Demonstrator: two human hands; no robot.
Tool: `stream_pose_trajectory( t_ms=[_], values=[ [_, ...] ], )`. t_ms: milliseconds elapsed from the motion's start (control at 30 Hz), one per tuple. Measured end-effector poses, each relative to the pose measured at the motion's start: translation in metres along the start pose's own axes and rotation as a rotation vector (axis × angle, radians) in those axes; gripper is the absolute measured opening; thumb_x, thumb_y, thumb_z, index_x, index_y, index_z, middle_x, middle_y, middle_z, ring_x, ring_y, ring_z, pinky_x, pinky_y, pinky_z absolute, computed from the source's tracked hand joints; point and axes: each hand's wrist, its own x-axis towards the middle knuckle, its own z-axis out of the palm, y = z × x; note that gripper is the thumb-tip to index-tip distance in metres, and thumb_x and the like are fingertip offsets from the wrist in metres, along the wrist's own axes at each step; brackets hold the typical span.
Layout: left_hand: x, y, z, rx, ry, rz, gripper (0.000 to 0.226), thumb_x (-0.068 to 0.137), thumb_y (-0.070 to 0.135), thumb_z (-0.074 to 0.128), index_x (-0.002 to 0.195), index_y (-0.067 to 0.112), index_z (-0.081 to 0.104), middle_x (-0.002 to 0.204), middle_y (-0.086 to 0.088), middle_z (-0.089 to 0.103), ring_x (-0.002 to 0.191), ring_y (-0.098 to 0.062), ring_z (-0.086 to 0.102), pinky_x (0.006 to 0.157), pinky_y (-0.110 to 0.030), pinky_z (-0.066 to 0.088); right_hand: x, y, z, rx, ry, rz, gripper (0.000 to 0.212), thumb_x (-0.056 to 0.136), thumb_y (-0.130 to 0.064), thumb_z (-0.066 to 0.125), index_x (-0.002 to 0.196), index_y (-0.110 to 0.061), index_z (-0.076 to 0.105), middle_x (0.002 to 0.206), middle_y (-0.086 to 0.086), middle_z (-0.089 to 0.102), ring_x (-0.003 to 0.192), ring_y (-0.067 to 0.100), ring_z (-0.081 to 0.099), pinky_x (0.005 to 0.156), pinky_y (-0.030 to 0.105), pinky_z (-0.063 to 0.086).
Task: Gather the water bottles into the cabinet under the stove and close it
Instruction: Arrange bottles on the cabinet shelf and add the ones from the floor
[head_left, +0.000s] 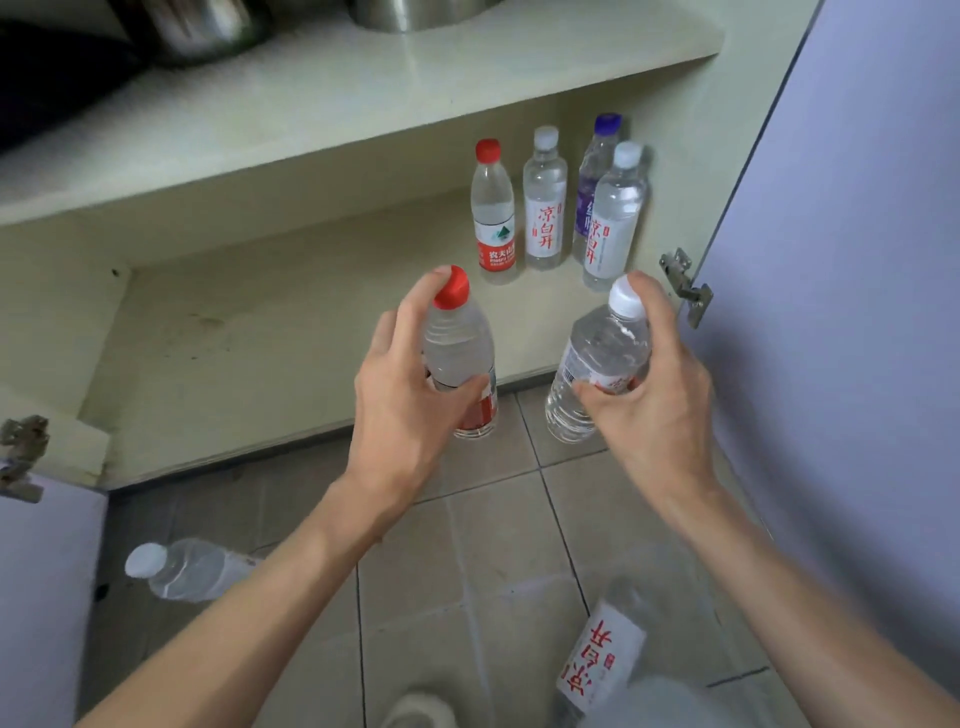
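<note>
My left hand (402, 400) grips a red-capped water bottle (457, 343) and my right hand (657, 395) grips a white-capped water bottle (602, 353); both are held just in front of the open cabinet (260, 338). Several bottles stand at the cabinet's back right: a red-capped one (493, 213), a white-capped one (544, 200), a purple-capped one (597, 171) and another white-capped one (615, 218). Two more bottles lie on the tiled floor, one at the lower left (192, 569) and one with red lettering at the bottom (602, 654).
The right cabinet door (841, 260) stands open with its hinge (685, 288) near my right hand. The left door (47, 597) is open too. Metal pots (415, 15) sit on the countertop (311, 98) above. The cabinet floor's left half is bare.
</note>
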Motion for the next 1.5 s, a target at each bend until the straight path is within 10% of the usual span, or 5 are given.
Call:
stream_pose_trajectory(
  t_ms=[700, 867, 1133, 1500],
  values=[
    [0.120, -0.076, 0.104, -0.091, -0.048, -0.010, 0.107, 0.077, 0.002, 0.093, 0.158, 0.051, 0.044, 0.130, 0.001, 0.062, 0.106, -0.027, 0.070, 0.090, -0.051, 0.065, 0.124, 0.049, 0.080, -0.130, 0.030, -0.082, 0.109, 0.079, -0.008, 0.093, 0.164, -0.044, 0.036, 0.120, 0.004, 0.071, 0.100, 0.024, 0.068, 0.088, 0.043, 0.061],
    [0.136, -0.080, 0.112, -0.067, -0.035, 0.019, 0.110, 0.078, 0.000, 0.091, 0.160, 0.053, 0.040, 0.136, 0.005, 0.060, 0.107, -0.012, 0.064, 0.089, -0.022, 0.059, 0.137, 0.048, 0.086, -0.168, -0.016, -0.111, 0.109, 0.082, -0.006, 0.087, 0.166, -0.044, 0.030, 0.133, 0.007, 0.067, 0.110, 0.033, 0.069, 0.092, 0.047, 0.060],
    [0.135, -0.091, 0.110, -0.051, -0.122, 0.037, 0.128, 0.070, -0.001, 0.094, 0.164, 0.058, 0.029, 0.145, 0.009, 0.059, 0.119, -0.020, 0.064, 0.084, -0.011, 0.051, 0.141, 0.060, 0.080, -0.259, -0.160, -0.130, 0.145, 0.070, 0.005, 0.097, 0.164, -0.058, 0.007, 0.137, 0.012, 0.058, 0.111, 0.040, 0.068, 0.088, 0.059, 0.062],
    [0.147, -0.104, 0.121, -0.057, -0.096, 0.075, 0.132, 0.073, -0.008, 0.091, 0.165, 0.061, 0.027, 0.137, 0.002, 0.061, 0.109, -0.020, 0.065, 0.080, -0.001, 0.048, 0.156, 0.060, 0.093, -0.288, -0.106, -0.132, 0.140, 0.072, 0.006, 0.096, 0.163, -0.057, 0.010, 0.134, 0.013, 0.060, 0.101, 0.043, 0.070, 0.081, 0.057, 0.062]
  ],
)
